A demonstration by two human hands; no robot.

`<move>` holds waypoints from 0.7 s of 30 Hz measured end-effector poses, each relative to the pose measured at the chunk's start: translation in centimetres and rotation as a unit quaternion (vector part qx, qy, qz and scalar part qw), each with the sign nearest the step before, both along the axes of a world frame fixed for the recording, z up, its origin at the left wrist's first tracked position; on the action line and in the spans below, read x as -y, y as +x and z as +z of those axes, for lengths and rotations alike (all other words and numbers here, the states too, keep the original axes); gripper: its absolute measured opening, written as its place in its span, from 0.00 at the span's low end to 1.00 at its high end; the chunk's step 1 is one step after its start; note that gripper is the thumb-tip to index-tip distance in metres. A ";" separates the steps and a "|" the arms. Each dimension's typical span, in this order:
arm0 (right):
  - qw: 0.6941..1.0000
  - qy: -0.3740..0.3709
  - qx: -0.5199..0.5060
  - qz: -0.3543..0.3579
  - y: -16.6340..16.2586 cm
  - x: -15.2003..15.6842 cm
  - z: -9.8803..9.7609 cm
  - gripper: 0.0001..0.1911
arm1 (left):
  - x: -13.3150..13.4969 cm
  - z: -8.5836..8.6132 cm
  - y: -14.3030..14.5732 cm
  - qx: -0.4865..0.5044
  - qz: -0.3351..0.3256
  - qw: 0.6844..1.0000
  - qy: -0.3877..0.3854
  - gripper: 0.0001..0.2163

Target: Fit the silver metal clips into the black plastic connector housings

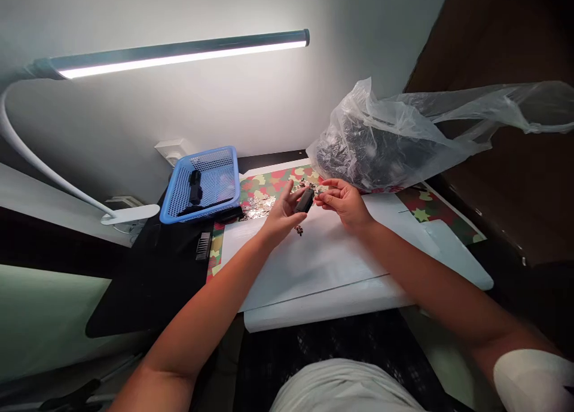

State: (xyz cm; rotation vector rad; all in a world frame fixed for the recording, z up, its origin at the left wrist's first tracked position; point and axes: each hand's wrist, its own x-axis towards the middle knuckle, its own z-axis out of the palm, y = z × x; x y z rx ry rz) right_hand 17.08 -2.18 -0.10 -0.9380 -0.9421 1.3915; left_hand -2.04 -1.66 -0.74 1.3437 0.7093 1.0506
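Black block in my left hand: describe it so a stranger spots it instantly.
Find the white sheet, then the left hand over its far part. That hand holds the black block. Unlike the black piece inside the blue basket, it's in hand.

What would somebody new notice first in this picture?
Probably the glowing lamp stretched across the upper left. Then the blue basket below it and the big see-through plastic bag on the right. Near the middle, the left hand holds a small black block.
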 end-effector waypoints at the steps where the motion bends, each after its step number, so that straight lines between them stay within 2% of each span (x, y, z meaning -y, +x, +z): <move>1: 1.000 0.011 0.007 -0.001 -0.1 0.0 -0.1 0.28 | 0.0 0.3 0.0 0.028 0.003 0.998 -0.059 0.44; 4: 0.998 0.051 0.027 -0.005 -0.2 -0.2 -0.7 0.23 | -0.1 1.4 -0.1 0.091 0.006 0.975 -0.203 0.29; 6: 0.995 0.084 0.042 -0.022 -0.2 -0.5 -1.0 0.20 | -0.1 1.9 -0.1 0.104 -0.006 0.964 -0.246 0.23; 8: 0.990 0.119 0.061 -0.047 -0.2 -0.8 -1.3 0.16 | 0.1 2.1 0.0 0.079 -0.033 0.963 -0.255 0.21; 13: 0.972 0.183 0.130 -0.075 0.0 -1.0 -1.5 0.11 | 0.7 2.2 0.4 -0.004 -0.103 0.968 -0.229 0.26; 18: 0.908 0.289 0.281 -0.114 0.3 -0.2 -0.9 0.05 | 0.6 2.2 0.1 -0.008 -0.102 0.966 -0.239 0.20; 21: 0.891 0.294 0.314 -0.147 0.4 -0.1 -0.9 0.06 | 0.4 2.1 0.0 -0.002 -0.111 0.964 -0.240 0.19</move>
